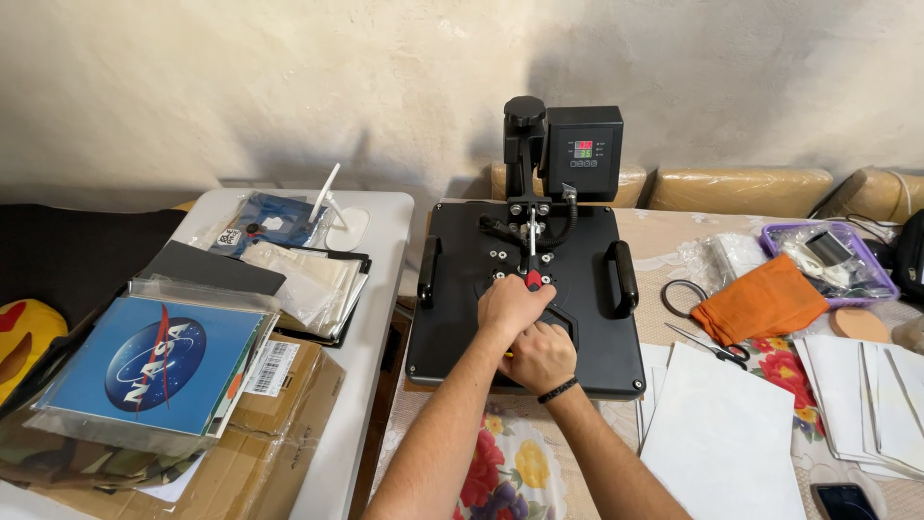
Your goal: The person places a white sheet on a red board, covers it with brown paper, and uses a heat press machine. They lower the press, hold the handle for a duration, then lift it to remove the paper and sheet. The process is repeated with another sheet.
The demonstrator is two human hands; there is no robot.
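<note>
The right hand (pixel 541 356), a dark band at its wrist, is curled tight around something on the black heat press (pixel 452 318), which I cannot make out. Just beyond and touching it, the left hand (pixel 510 306) grips a screwdriver (pixel 531 258) standing upright. Farther back rises the control box (pixel 583 152).
</note>
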